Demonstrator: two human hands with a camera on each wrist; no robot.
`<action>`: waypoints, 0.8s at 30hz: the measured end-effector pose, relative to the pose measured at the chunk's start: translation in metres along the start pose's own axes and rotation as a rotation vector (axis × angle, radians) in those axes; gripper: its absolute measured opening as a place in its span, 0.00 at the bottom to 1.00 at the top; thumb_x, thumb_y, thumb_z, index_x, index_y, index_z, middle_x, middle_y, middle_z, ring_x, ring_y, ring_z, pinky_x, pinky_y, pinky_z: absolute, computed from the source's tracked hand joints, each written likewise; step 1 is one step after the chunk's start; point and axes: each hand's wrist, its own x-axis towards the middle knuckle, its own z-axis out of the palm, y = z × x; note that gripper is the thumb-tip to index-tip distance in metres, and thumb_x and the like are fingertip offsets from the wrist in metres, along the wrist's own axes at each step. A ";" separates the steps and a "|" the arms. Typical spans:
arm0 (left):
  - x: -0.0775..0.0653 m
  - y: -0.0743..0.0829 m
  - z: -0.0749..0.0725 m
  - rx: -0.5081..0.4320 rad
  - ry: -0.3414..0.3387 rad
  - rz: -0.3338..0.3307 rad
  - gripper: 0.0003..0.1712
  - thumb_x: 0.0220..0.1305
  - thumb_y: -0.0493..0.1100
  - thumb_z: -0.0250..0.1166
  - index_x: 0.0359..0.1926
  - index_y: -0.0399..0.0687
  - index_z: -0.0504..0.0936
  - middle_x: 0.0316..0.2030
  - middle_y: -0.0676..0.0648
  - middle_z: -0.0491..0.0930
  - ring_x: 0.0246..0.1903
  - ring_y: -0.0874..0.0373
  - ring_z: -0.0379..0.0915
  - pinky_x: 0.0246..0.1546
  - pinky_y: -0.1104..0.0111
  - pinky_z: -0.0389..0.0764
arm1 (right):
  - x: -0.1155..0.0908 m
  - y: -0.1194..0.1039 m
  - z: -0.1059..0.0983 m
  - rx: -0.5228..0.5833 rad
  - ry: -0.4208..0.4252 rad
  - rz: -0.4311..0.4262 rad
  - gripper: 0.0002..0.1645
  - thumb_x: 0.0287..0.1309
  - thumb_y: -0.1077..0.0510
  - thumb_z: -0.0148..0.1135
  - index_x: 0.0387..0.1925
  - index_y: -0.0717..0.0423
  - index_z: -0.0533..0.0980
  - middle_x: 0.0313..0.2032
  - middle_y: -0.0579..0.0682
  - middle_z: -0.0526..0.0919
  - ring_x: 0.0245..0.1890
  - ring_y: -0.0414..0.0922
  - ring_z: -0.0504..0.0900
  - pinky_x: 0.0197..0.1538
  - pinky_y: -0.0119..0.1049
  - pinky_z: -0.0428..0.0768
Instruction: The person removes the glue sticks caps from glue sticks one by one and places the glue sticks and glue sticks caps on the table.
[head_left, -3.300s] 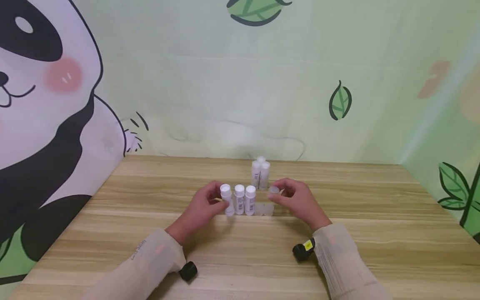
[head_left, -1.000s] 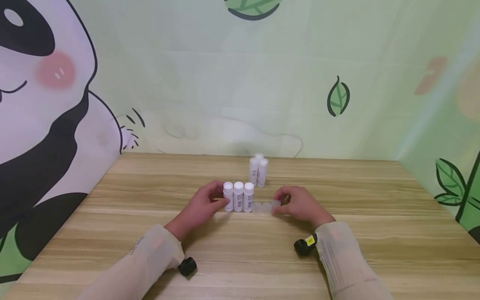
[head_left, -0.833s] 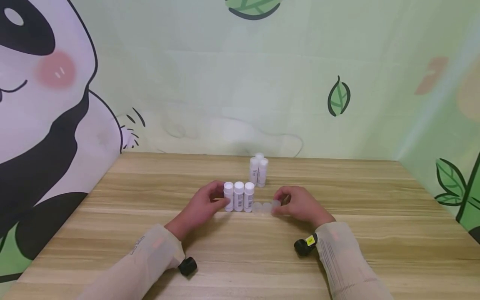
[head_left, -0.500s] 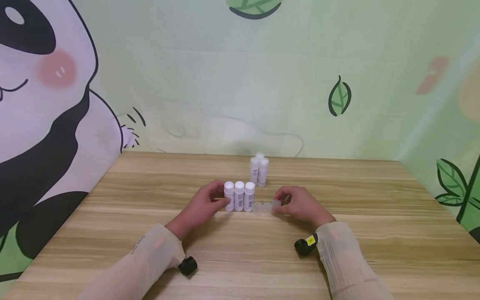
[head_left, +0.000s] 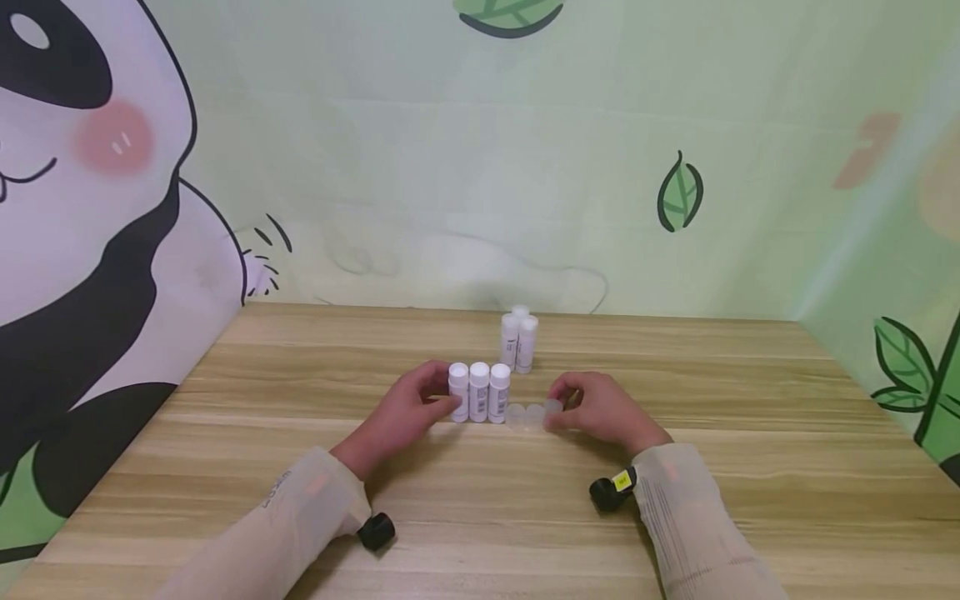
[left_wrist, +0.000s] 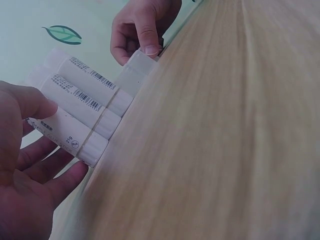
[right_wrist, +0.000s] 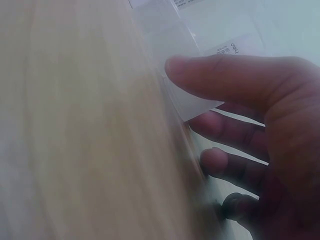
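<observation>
Your left hand pinches the leftmost white tube of an upright row of three on the counter; your right hand pinches the outermost translucent cap beside the row. Both should handle as light, stiff and smooth, best held at mid-barrel and sidewall. The tube's label reads "21g"; its neighbours show barcodes.

Wood-grain tabletop under the grip, pale green wall behind it. Big cartoon panda printed left of grip. Small outlined leaf beyond and right of grip, larger leaf higher up, cropped. Leafy plant print far right of grip, pale diagonal streak above it.
</observation>
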 end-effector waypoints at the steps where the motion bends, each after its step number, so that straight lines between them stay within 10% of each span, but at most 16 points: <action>1: 0.000 0.000 0.000 -0.001 0.000 0.000 0.21 0.63 0.40 0.66 0.57 0.47 0.75 0.52 0.45 0.80 0.54 0.50 0.77 0.60 0.55 0.75 | 0.000 0.000 0.000 0.002 0.000 -0.002 0.17 0.44 0.49 0.76 0.36 0.47 0.79 0.32 0.44 0.81 0.31 0.42 0.76 0.36 0.35 0.75; 24: 0.000 -0.001 0.000 -0.007 -0.006 0.010 0.22 0.63 0.39 0.65 0.58 0.47 0.74 0.53 0.44 0.80 0.53 0.50 0.77 0.59 0.56 0.76 | -0.001 -0.002 -0.001 -0.003 -0.010 -0.008 0.16 0.46 0.50 0.75 0.36 0.46 0.79 0.33 0.44 0.81 0.32 0.42 0.76 0.37 0.35 0.75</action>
